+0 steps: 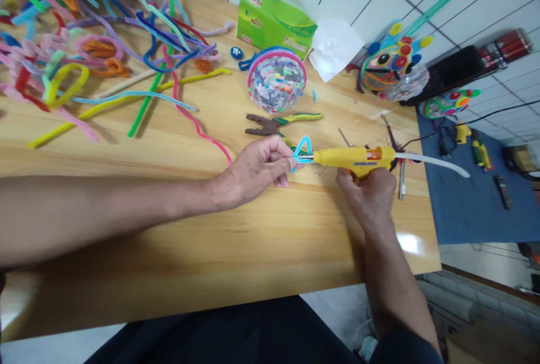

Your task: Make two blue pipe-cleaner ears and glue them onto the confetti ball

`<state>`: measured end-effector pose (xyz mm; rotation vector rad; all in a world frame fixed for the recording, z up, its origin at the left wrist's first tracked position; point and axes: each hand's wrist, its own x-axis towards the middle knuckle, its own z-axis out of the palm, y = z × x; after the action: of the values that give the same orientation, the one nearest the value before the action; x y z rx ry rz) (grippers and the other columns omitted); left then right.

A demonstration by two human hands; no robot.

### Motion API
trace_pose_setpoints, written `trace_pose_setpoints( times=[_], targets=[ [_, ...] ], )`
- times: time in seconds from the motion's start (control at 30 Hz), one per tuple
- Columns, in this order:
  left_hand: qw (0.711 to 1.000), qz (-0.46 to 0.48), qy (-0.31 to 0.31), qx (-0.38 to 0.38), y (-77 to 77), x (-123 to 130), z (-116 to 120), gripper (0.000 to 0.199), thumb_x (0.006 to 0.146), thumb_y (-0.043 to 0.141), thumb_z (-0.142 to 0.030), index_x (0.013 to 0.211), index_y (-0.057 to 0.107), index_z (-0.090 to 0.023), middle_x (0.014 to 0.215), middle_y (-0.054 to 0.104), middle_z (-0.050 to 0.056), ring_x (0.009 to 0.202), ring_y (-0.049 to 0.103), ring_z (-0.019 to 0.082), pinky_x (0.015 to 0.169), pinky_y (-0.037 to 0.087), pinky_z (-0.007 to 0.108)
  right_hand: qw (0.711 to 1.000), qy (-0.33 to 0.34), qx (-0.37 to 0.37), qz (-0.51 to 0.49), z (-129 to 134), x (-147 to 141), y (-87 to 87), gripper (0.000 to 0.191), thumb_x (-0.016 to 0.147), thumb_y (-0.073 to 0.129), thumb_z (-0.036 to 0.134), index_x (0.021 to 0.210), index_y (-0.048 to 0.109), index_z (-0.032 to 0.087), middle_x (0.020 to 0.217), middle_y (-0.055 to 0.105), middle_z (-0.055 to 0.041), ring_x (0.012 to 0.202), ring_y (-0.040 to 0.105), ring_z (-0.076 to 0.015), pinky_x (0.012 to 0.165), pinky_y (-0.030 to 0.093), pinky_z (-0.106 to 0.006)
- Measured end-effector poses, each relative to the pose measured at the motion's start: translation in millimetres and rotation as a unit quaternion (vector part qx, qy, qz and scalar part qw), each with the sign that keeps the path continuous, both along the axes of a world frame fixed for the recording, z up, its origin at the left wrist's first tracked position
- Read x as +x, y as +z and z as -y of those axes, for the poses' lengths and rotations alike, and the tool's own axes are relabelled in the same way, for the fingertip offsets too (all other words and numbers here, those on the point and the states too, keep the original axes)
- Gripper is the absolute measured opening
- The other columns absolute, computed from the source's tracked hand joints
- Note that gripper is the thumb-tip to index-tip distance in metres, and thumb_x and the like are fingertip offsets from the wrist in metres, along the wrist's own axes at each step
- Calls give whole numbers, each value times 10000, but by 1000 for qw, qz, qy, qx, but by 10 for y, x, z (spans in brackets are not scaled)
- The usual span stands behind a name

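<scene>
Between the thumb and fingers of my left hand (264,170) is a light blue pipe cleaner (304,142), bent into a small triangle. My right hand (371,192) grips a yellow hot glue gun (341,157) by its handle. The gun's metal nozzle meets the pipe cleaner beside my left fingertips; whether glue is coming out is too small to see. A white glue stick (439,162) sticks out of the back of the gun. Just beyond my left hand lie pliers (270,124) with yellow-green handles, partly hidden by the hand.
Loose pipe cleaners (105,60) in many colours cover the table's left side. A decorated clear bowl (276,84), a green tissue pack (274,18) and a white tissue (335,49) stand behind. Decorated crafts (396,63) and a dark red flask (502,49) are at the right, near a black cord (476,113).
</scene>
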<state>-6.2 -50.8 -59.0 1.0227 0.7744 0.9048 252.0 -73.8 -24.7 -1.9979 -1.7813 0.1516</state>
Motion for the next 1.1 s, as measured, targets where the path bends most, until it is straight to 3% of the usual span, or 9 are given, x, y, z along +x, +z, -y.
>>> trace_pose_setpoints(
  times=[0.47, 0.87, 1.1],
  targets=[
    [1000, 21, 4, -9, 0, 16, 1, 235, 900, 863, -238, 900, 638, -168, 643, 713, -35, 543, 674, 92, 533, 535, 181, 1000, -11, 13, -10, 8, 38, 1, 235, 753, 691, 361, 579, 555, 282, 487, 550, -34, 488, 565, -224, 488, 413, -369],
    [999, 30, -10, -9, -1, 12, -15, 208, 921, 814, -183, 928, 606, -176, 721, 718, -41, 558, 684, 83, 536, 542, 177, 999, -33, -21, 4, 7, -7, 55, 188, 737, 683, 345, 588, 613, 253, 534, 604, -61, 565, 637, -262, 570, 492, -392],
    [1000, 28, -8, -10, -10, 25, -17, 132, 960, 726, -157, 950, 597, -180, 781, 752, -15, 565, 686, 89, 547, 566, 200, 993, -28, 27, -112, 7, -65, 49, 185, 744, 752, 367, 671, 650, 231, 625, 659, -46, 581, 630, -216, 558, 526, -351]
  ],
)
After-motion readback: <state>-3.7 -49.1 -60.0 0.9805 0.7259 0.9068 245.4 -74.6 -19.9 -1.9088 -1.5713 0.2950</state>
